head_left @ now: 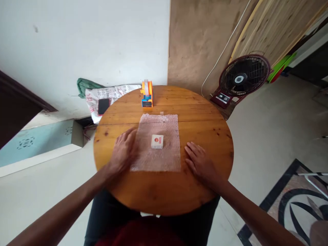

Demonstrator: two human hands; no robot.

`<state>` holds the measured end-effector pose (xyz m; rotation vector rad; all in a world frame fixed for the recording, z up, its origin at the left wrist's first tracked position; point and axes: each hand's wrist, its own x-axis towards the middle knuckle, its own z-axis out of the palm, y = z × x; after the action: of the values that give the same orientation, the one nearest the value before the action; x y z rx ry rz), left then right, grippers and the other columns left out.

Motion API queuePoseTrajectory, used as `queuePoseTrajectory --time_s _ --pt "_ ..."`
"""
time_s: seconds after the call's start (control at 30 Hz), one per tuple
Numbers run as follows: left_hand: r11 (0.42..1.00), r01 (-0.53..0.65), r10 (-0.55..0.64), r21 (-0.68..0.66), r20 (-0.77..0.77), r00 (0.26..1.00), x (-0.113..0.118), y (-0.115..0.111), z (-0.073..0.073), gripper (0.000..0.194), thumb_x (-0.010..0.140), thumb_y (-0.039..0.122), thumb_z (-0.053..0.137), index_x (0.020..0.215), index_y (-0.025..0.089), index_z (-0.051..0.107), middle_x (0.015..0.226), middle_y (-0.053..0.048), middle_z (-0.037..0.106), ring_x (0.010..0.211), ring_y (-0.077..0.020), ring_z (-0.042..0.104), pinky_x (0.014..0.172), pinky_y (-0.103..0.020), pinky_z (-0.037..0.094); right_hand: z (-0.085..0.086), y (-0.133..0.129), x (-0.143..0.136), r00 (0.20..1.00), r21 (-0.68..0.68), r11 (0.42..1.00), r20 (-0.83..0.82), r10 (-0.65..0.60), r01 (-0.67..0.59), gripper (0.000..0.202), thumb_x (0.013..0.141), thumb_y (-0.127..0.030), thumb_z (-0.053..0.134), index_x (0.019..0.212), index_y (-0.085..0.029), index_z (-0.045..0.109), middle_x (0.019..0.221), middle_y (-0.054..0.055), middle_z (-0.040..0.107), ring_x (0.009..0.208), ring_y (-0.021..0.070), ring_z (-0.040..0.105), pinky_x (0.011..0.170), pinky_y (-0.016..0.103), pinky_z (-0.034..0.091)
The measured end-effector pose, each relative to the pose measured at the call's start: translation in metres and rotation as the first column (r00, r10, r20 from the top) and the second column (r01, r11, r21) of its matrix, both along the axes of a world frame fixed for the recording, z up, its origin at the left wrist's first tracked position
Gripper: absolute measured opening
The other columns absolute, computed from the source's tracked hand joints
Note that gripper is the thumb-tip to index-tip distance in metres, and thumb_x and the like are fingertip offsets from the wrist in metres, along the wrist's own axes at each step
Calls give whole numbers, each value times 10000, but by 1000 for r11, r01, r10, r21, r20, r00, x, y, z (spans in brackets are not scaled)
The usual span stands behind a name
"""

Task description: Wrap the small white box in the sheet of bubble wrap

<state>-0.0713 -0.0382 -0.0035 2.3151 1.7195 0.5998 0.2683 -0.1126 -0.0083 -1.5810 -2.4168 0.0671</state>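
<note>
A small white box with a red print (157, 141) lies on a sheet of clear bubble wrap (169, 159) spread flat on the round wooden table (164, 191). My left hand (123, 150) rests at the left edge of the wrap, slightly blurred, its fingers extended and holding nothing. To the right of the sheet, my right hand (201, 162) lies on the bare wood with its fingers apart, also holding nothing. Neither hand touches the box. A small clear piece (162, 113) sits at the top edge of the wrap.
An orange and blue tape dispenser (147, 94) stands near the table's far edge. Beyond the left rim, a dark phone-like object (103, 106) lies on a printed white sack (91, 97). A dark red fan (239, 79) stands behind the table at the right.
</note>
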Motion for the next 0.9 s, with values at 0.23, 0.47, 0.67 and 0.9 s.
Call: queuePoseTrajectory --time_s 0.23,0.47,0.67,0.9 --pt "995 -56 55 -76 -17 998 -15 -16 -18 673 967 377 400 1592 377 150 1591 -60 376 1423 -358 407 1138 -656 377 6 -7 16 994 -72 991 -21 107 -108 766 921 -267 543 1612 -185 222 1587 141 398 1475 341 372 1129 557 428" --pt "986 -81 85 -148 26 996 -21 -21 -22 817 849 375 496 1573 496 138 1652 137 236 1389 -420 437 1059 -720 428 18 -1 23 984 -142 974 -4 176 -175 698 862 -280 585 1521 -127 414 1538 119 478 1471 309 384 1106 494 453" --pt "985 -77 85 -154 50 995 -15 -22 -16 821 883 279 506 1603 387 126 1620 -60 338 1412 -430 402 1078 -715 403 21 0 20 990 -150 979 -27 135 -138 619 824 -220 550 1436 -131 513 1511 97 525 1454 283 415 1099 476 465" --pt "970 -132 138 -205 11 990 -4 -18 -8 808 920 250 487 1606 368 75 1523 -145 424 1417 -419 396 1079 -669 414 21 -1 19 992 -242 966 -108 66 -91 676 826 -201 515 1498 -176 442 1477 93 567 1428 257 455 1111 479 459"
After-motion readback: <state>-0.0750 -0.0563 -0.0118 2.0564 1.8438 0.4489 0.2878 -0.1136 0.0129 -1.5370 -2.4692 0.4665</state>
